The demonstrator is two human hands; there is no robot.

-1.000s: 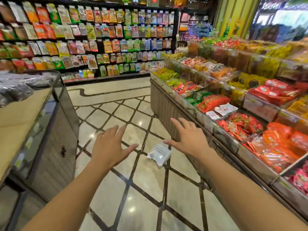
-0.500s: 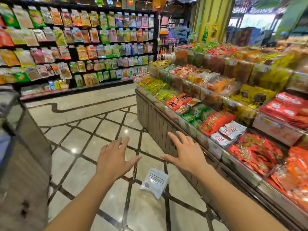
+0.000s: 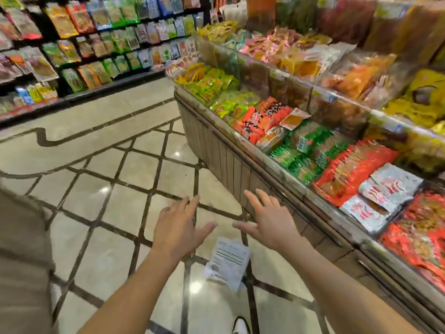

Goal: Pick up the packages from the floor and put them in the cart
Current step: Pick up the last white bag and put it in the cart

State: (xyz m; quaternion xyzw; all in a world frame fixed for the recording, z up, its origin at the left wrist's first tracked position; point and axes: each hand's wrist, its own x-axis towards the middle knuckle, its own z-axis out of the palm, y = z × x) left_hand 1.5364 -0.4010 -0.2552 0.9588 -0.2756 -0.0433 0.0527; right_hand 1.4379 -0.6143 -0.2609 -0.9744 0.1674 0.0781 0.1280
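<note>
On the tiled floor (image 3: 113,213), head view: one white package (image 3: 227,262) lies flat, face up, with black printed lines across its label. It sits on a crossing of the dark tile seams, just clear of the foot of the display counter (image 3: 224,153).

Landmark = that package.

- Left hand (image 3: 179,233): hovers just up-left of the package, palm down, fingers spread apart, thumb pointing toward the package. Holds nothing. Not touching the package.
- Right hand (image 3: 271,227): hovers just up-right of the package, palm down, fingers spread, thumb pointing inward toward the left thumb. Empty. Not touching the package either.
- Thumbs are near each other, small gap between them, directly above the package's top edge in frame.
- Both forearms are bare and run in from the bottom edge, one either side of the package.
- Shoe tip (image 3: 240,326), white with dark trim: below the package at the bottom edge.
- Display counter: right of the package, slatted wood front, open bins on top filled with snack packs (image 3: 260,119) in orange, green, red and silver.
- Wall shelving (image 3: 96,39): far up-left of the package, across the aisle, rows of hanging snack bags.
- Blurred grey-brown mass (image 3: 21,261): far left of the package at the frame edge, cannot tell what it is.

Frame is motion-blurred, label text unreadable.
</note>
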